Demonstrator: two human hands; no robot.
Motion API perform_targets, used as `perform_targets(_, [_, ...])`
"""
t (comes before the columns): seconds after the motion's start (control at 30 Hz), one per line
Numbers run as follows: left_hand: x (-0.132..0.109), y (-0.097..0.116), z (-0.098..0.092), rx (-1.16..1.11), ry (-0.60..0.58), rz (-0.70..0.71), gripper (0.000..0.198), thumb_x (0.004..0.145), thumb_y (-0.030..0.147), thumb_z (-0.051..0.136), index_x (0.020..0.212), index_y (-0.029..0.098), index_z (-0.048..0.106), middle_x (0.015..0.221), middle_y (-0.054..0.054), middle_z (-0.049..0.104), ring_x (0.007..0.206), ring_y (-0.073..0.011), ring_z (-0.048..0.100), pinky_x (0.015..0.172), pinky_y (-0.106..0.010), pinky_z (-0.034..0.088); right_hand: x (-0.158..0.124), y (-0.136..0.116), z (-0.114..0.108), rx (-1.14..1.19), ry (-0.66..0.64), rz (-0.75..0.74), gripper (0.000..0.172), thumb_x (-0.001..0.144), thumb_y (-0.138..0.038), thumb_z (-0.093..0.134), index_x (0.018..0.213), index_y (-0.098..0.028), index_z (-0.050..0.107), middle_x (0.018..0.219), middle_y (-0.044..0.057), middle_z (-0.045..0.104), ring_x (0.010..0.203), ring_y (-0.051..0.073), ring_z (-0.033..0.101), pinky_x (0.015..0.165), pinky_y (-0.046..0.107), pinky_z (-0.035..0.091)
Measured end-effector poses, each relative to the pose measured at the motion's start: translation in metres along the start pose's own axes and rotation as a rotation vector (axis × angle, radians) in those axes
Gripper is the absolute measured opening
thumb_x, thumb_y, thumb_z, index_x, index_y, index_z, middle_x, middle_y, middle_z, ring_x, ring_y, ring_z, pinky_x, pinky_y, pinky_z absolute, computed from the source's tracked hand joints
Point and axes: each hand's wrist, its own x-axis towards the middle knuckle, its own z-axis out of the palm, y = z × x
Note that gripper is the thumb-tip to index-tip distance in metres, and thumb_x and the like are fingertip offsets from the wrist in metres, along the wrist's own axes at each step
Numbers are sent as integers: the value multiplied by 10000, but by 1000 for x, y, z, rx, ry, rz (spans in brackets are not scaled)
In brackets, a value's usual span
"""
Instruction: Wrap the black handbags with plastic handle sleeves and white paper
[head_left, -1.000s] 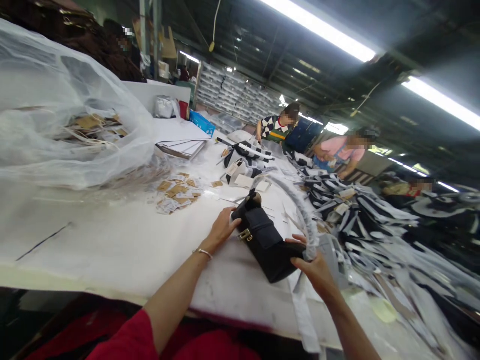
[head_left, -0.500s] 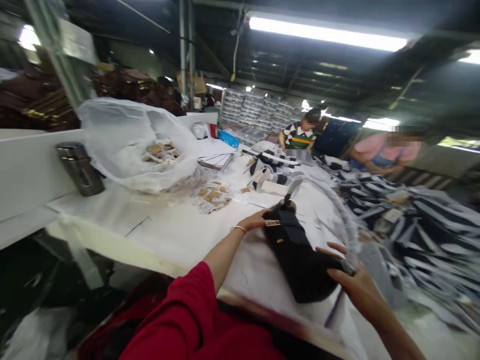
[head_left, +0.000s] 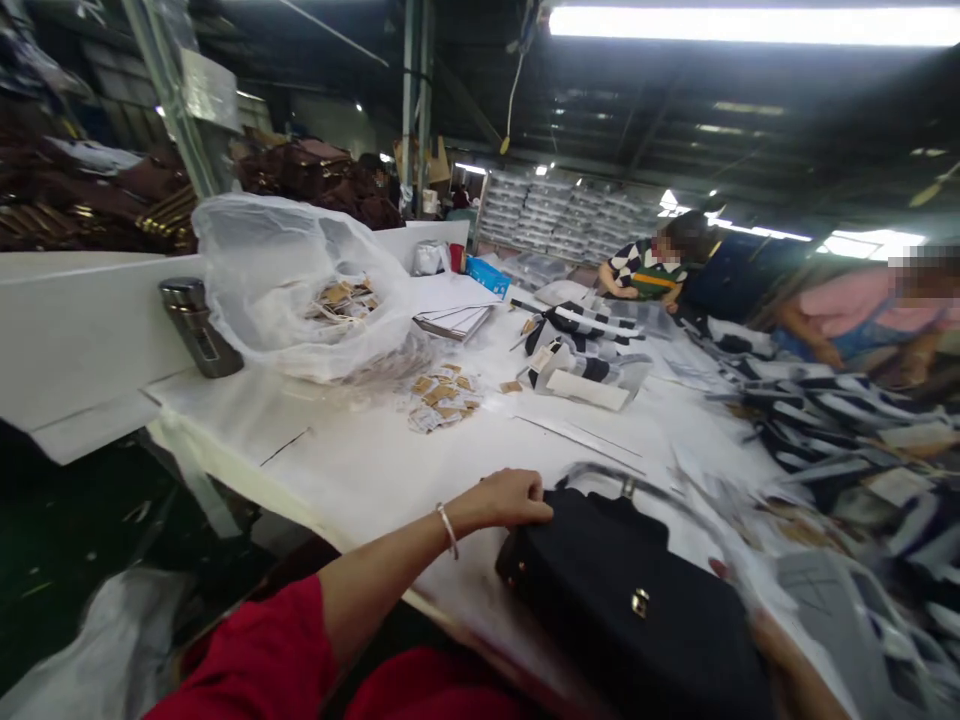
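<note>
A black handbag [head_left: 600, 580] with a small gold clasp on its front lies tilted at the table's near edge, close to my body. My left hand [head_left: 517, 497] is closed on its upper left corner, knuckles up. At the bag's right end is my right hand [head_left: 784, 650], blurred and partly hidden, with its fingers around that side. A strap wrapped in clear plastic [head_left: 686, 505] arches from the bag's top toward the right.
Small brown-and-white tags [head_left: 444, 398] lie on the white table [head_left: 360, 450], near a large clear plastic bag [head_left: 292, 340] holding more. A dark flask [head_left: 201, 328] stands left. Wrapped striped items [head_left: 847, 420] pile up right. Two people work across the table.
The handbag has come nearer and turned, so its broad clasp side now faces up. Both hands moved with it; the left now grips its top corner. The view shifted right.
</note>
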Motion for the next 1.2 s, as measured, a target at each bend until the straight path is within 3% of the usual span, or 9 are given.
perform_targets(0.1, [-34,6,-15,102,54,-37,158,831,349,556,898,223,624,803,4,671,742,-187,624,663,-289,452,25,0,29,-42,-23,132,892,718,-530,626,1500,-217,334,1312,169,629,1173,367,620,966,500,544])
perform_targets(0.13, [-43,10,-19,141,79,-31,170,855,351,544,936,224,623,853,-8,681,792,-200,631,715,-309,464,34,-5,38,-142,88,115,883,685,-504,637,1467,-179,386,1316,184,621,1173,372,621,979,497,531])
perform_targets(0.3, [-65,28,-8,423,118,410,556,875,531,612,1339,241,511,1421,-102,540,1336,-275,464,1113,-419,349,35,-53,68,-665,322,-320,745,770,-454,571,1421,-113,449,1472,189,471,1325,362,485,1129,546,355])
perform_targets(0.37, [-65,26,10,500,30,487,815,792,622,668,1459,245,389,1546,-131,395,1435,-308,340,1176,-480,260,17,-69,80,-756,256,-516,642,872,-459,513,1436,-158,445,1475,147,480,1359,303,455,1156,519,330])
perform_targets(0.47, [-58,15,36,566,-50,427,949,710,619,748,1490,254,348,1534,-147,409,1396,-329,409,1148,-506,312,-10,-70,98,-905,-78,-708,528,940,-445,507,1427,-243,480,1465,92,509,1368,259,451,1175,517,298])
perform_targets(0.6, [-43,8,41,596,-142,381,854,701,499,807,1440,277,443,1456,-126,519,1320,-312,511,1078,-449,425,-22,-55,109,-1055,-395,-566,428,973,-473,481,1282,-220,635,1352,102,616,1289,270,540,1138,513,345])
perform_targets(0.9, [2,12,-1,729,-227,182,762,729,312,747,1435,245,468,1476,-141,471,1351,-328,469,1103,-478,403,12,-67,131,-1134,-360,-506,483,994,-511,424,1234,-161,653,1310,126,637,1263,261,555,1071,424,415])
perform_targets(1.07, [-27,12,16,824,-106,292,803,715,259,771,1448,290,442,1495,-105,458,1374,-328,441,1132,-545,351,-10,-77,133,-1100,-343,-520,470,994,-504,437,1225,-154,648,1274,122,660,1243,272,568,1069,454,400])
perform_targets(1.2, [-47,5,43,858,-24,404,706,802,154,681,1454,249,427,1468,-121,504,1325,-296,507,1097,-472,415,-40,-73,126,-1066,-365,-607,579,893,-578,587,1334,-203,565,1364,107,605,1272,282,543,1128,506,332])
